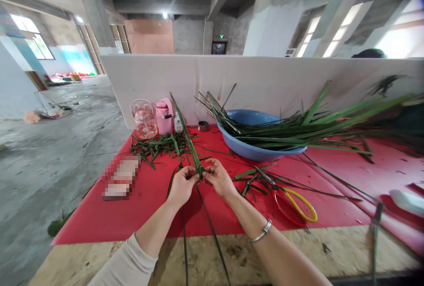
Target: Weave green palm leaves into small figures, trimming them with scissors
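Both hands meet over the red-covered table, pinching a small woven knot of green leaf strips point(200, 169). From the left, my left hand point(184, 183) grips the knot between thumb and fingers. Opposite it, my right hand point(218, 179) pinches the knot's other side. Long blades rise from the knot toward the back, and thin strips hang down past the table's front edge. Right of my hands lie scissors point(286, 197) with red and yellow handles, their blades among leaf scraps.
A blue basin point(261, 147) full of long leaves stands at the back right. Behind the leaf clippings point(159, 147) are a clear pink bottle point(145, 122), a pink flask point(164, 116) and a small white bottle point(178, 122). A blurred-out flat object point(122, 176) lies left. A white partition point(159, 74) closes the back.
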A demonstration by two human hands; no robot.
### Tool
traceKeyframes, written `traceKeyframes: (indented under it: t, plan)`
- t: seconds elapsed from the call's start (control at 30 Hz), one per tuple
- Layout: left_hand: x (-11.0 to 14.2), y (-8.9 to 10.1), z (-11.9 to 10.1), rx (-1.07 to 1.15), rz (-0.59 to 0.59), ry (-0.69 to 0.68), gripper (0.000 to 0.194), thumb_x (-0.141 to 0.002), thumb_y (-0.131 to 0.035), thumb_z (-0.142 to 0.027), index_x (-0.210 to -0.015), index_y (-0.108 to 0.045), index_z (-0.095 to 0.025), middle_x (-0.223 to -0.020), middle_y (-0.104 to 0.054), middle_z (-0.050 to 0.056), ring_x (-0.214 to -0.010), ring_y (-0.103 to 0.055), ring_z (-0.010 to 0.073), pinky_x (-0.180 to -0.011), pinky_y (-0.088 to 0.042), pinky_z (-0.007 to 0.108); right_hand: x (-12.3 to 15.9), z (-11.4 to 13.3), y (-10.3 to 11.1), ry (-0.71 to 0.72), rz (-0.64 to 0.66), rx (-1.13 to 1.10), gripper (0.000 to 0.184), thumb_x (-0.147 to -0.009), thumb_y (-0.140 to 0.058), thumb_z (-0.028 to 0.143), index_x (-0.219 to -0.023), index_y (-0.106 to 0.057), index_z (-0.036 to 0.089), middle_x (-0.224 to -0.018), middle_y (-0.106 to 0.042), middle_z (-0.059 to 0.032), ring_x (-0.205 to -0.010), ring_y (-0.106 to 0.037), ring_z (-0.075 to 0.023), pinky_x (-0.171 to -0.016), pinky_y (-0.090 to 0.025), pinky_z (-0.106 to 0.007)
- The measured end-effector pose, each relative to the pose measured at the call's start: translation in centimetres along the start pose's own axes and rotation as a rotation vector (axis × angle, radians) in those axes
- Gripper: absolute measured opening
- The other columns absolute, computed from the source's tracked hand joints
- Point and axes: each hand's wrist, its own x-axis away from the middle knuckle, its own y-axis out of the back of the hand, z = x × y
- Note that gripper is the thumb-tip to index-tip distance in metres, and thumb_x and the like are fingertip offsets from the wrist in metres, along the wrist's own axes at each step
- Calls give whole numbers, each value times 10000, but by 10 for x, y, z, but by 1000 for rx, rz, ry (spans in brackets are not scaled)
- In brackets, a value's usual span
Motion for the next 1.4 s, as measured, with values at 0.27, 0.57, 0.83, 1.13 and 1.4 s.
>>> traceKeyframes:
  t: [0.27, 0.57, 0.83, 1.13, 1.4]
  plan:
    - [1, -6, 4, -41, -107, -3, 219, -629, -656, -287, -690, -488, -161, -547, -473, -66, -465, -462, 63, -482, -428, 192, -2, -3, 2, -76, -48, 83, 203, -609, -663, 300, -711, -562, 157, -558, -541, 36, -477, -456, -80, -497, -354, -229]
    - [4, -5, 3, -145, -73, 32, 220, -647, -624, -303, -659, -442, -179, -545, -411, -67, -448, -396, 63, -414, -425, 188, 0, -4, 0, 7, -65, 237, 173, -621, -642, 309, -684, -553, 174, -597, -547, 14, -536, -455, -106, -515, -351, -237]
    - [4, -4, -2, 129, 92, 208, 304, -675, -614, -454, -784, -470, -209, -523, -391, -80, -419, -349, 61, -410, -394, 188, 2, -4, 4, -28, -103, 204, 214, -629, -660, 342, -699, -531, 186, -566, -493, 32, -501, -411, -98, -483, -326, -232]
    - [1, -3, 3, -163, -20, 7, 273, -630, -681, -375, -655, -518, -158, -542, -473, -48, -496, -442, 77, -488, -405, 193, 5, 1, 2, -43, -11, 103, 187, -643, -658, 281, -764, -561, 178, -666, -568, 11, -598, -501, -105, -576, -403, -236]
    - [2, -2, -6, -27, -8, 156, 309, -549, -749, -346, -734, -594, -152, -601, -529, -39, -525, -502, 79, -461, -435, 181, 2, -1, 2, -73, -60, 38, 313, -592, -718, 386, -617, -481, 183, -505, -491, 57, -433, -426, -76, -413, -365, -211]
